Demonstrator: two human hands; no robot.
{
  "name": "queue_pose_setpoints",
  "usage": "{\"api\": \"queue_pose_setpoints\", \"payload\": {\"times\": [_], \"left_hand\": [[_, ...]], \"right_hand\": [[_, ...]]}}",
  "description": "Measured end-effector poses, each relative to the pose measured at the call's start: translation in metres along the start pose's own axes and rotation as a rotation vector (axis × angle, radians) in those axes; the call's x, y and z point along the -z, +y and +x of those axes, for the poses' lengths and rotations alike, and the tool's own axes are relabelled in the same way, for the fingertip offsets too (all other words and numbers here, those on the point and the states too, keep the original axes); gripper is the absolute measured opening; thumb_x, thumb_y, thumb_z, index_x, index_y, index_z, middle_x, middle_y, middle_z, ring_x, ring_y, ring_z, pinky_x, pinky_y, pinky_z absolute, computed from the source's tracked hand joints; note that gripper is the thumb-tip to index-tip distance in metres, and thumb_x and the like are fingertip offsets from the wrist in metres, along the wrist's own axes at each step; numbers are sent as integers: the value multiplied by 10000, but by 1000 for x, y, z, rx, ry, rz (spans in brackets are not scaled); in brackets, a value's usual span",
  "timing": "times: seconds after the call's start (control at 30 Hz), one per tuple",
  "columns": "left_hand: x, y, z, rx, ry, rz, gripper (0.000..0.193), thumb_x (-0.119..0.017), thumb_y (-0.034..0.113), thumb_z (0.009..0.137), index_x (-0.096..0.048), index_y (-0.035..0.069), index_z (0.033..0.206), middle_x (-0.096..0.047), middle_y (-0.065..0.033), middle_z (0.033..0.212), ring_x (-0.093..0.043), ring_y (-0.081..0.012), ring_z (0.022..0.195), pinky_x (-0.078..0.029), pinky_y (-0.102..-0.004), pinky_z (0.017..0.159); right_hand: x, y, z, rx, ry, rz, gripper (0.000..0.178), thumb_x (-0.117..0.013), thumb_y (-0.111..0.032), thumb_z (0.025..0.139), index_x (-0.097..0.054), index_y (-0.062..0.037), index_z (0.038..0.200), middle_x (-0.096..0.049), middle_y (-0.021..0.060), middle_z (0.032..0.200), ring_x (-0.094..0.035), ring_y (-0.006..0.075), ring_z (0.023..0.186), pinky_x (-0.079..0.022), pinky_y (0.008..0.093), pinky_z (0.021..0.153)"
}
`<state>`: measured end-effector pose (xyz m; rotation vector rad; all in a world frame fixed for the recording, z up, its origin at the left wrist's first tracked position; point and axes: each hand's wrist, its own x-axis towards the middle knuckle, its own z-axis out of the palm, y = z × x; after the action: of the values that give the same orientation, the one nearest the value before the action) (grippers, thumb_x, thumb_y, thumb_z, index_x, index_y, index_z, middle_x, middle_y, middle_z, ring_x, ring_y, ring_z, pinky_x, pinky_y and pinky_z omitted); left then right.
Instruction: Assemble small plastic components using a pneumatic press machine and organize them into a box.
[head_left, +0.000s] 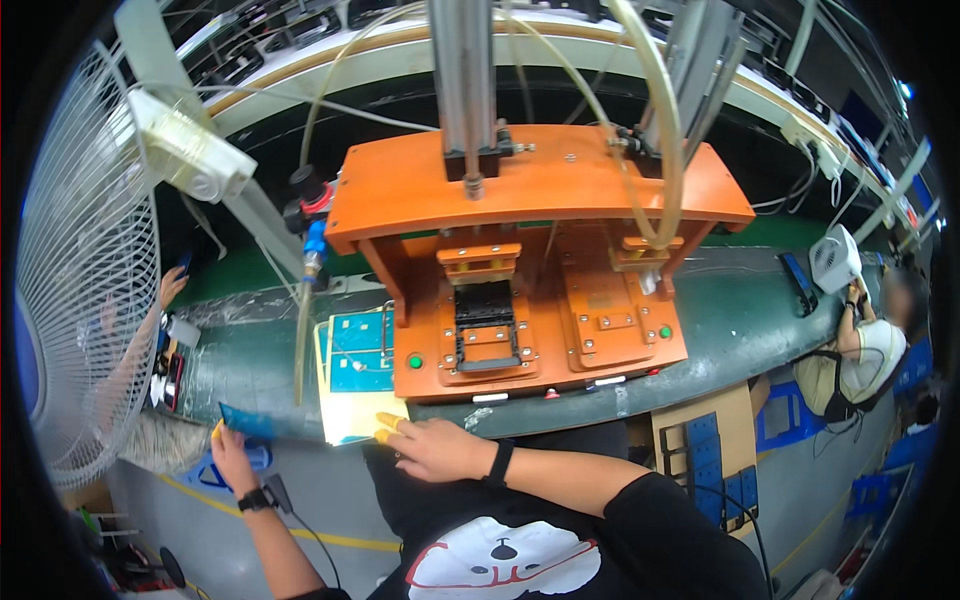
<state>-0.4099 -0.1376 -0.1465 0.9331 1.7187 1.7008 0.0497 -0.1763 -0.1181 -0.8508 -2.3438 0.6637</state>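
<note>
**Gripping a thin, translucent blue sheet (247,420) in the left hand (232,455)**

Pinched near its edge by yellow-capped fingertips, close to the front of the long dark green bench (730,290), left of a flat, pale yellow rectangular sheet (350,412). Reaching over that pale sheet's near right corner with the right hand (440,448), with extended, slightly bent fingers and yellow-capped tips; impossible to tell whether touching or gripping there. At the pale sheet's far end, a flat, bright blue rectangular panel (362,350). Just right of that, a big orange two-station press (540,195), with a black rectangular part (485,305) in the left station. Far left, a white wire-caged fan (85,260).
</note>
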Motion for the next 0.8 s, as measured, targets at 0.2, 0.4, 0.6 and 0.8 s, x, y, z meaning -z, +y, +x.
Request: {"api": "queue_pose_setpoints", "payload": {"times": [0.2, 0.4, 0.6, 0.8], "left_hand": [[-43, 134, -103, 17, -551, 437, 244, -569, 115, 985, -606, -13, 1190, -621, -21, 973, -540, -64, 836, -445, -217, 770], [-127, 161, -158, 113, -1133, -20, 281, -594, 18, 914, -607, -32, 1190, -667, -84, 1115, -612, -125, 1004, -470, -264, 876], [-282, 161, -170, -453, -1087, 209, 304, -615, 78, 931, -593, -2, 1223, -628, -147, 1220, -603, -287, 1147, -446, -363, 1005], [-374, 201, -159, -757, -1183, 432, 343, -605, 137, 912, -593, -27, 1213, -588, -237, 1277, -553, -400, 1184, -433, -411, 1009]], "right_hand": [[125, -38, -41, 22, 572, -314, 302, -747, -249, 792, -642, -80, 1020, -599, 110, 1071, -586, 263, 860, -466, 404, 767], [174, -6, -45, -106, 407, -520, 194, -745, -140, 784, -676, -53, 944, -630, 107, 1024, -569, 281, 942, -439, 405, 840], [228, -32, -71, -43, 697, -420, 98, -712, -103, 819, -680, -29, 876, -573, 90, 780, -581, 295, 752, -472, 363, 698], [217, -47, -217, -274, 1326, 312, 240, -655, -162, 942, -675, 61, 1027, -699, 127, 958, -656, 216, 784, -513, 320, 778]]}}
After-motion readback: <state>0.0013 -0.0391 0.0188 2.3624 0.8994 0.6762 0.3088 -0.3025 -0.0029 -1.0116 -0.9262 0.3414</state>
